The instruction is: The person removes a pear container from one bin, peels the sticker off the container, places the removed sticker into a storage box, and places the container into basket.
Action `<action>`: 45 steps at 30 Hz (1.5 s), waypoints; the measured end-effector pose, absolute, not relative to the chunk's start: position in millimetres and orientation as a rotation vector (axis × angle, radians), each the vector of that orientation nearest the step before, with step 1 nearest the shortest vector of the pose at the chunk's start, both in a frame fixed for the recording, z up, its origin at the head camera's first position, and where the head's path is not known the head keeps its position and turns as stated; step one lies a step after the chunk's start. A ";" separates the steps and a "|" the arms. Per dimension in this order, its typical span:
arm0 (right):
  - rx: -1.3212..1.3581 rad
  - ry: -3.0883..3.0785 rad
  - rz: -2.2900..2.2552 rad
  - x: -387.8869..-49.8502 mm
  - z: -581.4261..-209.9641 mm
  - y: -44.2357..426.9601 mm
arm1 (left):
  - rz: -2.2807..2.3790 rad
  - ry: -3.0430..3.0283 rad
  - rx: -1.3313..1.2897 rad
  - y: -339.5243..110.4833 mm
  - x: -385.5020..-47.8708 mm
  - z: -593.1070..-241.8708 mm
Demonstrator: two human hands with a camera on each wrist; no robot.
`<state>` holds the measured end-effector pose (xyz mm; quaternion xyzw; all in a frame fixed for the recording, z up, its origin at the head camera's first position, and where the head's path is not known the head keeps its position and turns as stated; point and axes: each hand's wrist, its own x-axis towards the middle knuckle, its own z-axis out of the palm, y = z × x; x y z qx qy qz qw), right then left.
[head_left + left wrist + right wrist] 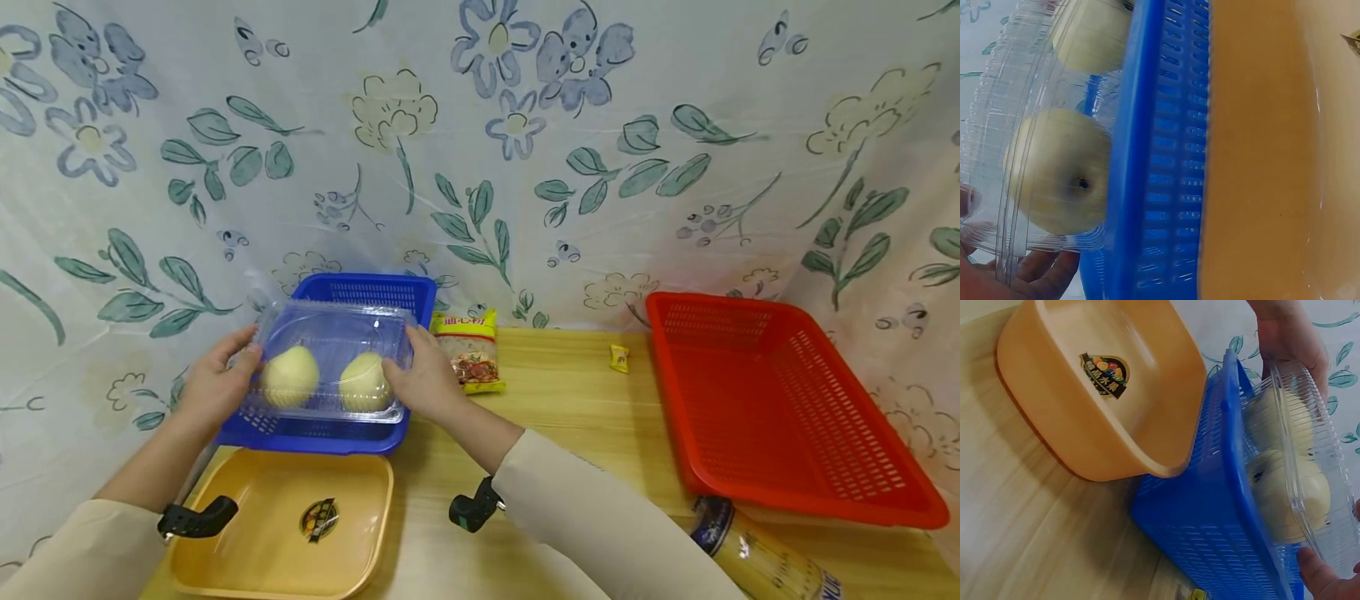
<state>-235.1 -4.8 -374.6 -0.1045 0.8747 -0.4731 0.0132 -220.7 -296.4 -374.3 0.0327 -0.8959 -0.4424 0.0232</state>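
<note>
Both hands hold a clear plastic clamshell box with two pale yellow pears inside. The left hand grips the box's left end, its thumb on the near side of the lid edge. At the opposite end, the right hand grips the box with its thumb over the corner. Beneath the box is a blue plastic basket, and the box sits tilted at its opening. In the right wrist view the pears show through the clear wall, level with the basket's rim. The basket's inside is largely hidden.
An orange-yellow basin with a fruit sticker stands in front of the blue basket. A yellow bag of pasta lies to its right. Further right are a small yellow packet, a red basket and a pack of noodles.
</note>
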 end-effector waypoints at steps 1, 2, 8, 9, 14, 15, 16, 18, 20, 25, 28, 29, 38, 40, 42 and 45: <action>-0.331 2.735 -1.474 -235.6 -376.4 -6.0 | -1.336 -2.771 0.111 -295.5 -220.6 -375.1; -0.334 2.744 -1.477 -236.1 -378.2 -7.2 | -1.298 -2.772 0.119 -294.8 -220.5 -375.8; -0.339 2.776 -1.433 -236.3 -386.3 -11.6 | -1.161 -2.792 0.141 -292.7 -222.0 -378.9; -0.342 2.778 -1.419 -236.0 -387.4 -11.6 | -1.167 -2.790 0.140 -292.7 -222.1 -379.7; -0.393 2.790 -1.349 -234.1 -392.6 -9.6 | -1.208 -2.757 0.129 -293.9 -222.4 -387.9; -0.401 2.786 -1.341 -233.7 -393.5 -9.4 | -1.209 -2.747 0.133 -293.6 -222.7 -389.7; -0.410 2.778 -1.337 -233.6 -394.4 -9.6 | -1.203 -2.740 0.141 -294.0 -222.7 -391.3; -0.425 2.754 -1.333 -233.7 -395.7 -10.7 | -1.218 -2.724 0.163 -294.7 -222.7 -393.7; -0.446 2.742 -1.316 -234.0 -397.2 -12.3 | -1.203 -2.721 0.186 -296.3 -222.9 -395.8; -0.526 2.789 -1.221 -234.7 -403.0 -14.9 | -1.192 -2.732 0.234 -299.3 -223.0 -400.6; -0.557 2.857 -1.143 -234.1 -408.4 -14.5 | -1.178 -2.743 0.257 -299.0 -223.4 -403.4; -0.555 2.876 -1.116 -234.0 -410.4 -14.3 | -1.164 -2.746 0.259 -298.3 -223.5 -404.0; -0.603 2.968 -0.958 -235.1 -420.9 -13.0 | -1.033 -2.774 0.183 -289.6 -225.3 -406.4; -0.632 3.000 -0.904 -235.1 -421.6 -12.7 | -0.992 -2.793 0.137 -289.3 -227.1 -407.3; -0.666 3.037 -0.878 -234.8 -423.3 -12.6 | -0.975 -2.819 0.099 -290.0 -229.6 -408.4; -0.701 3.055 -0.850 -235.3 -424.9 -12.0 | -0.976 -2.867 0.081 -291.0 -232.8 -408.9</action>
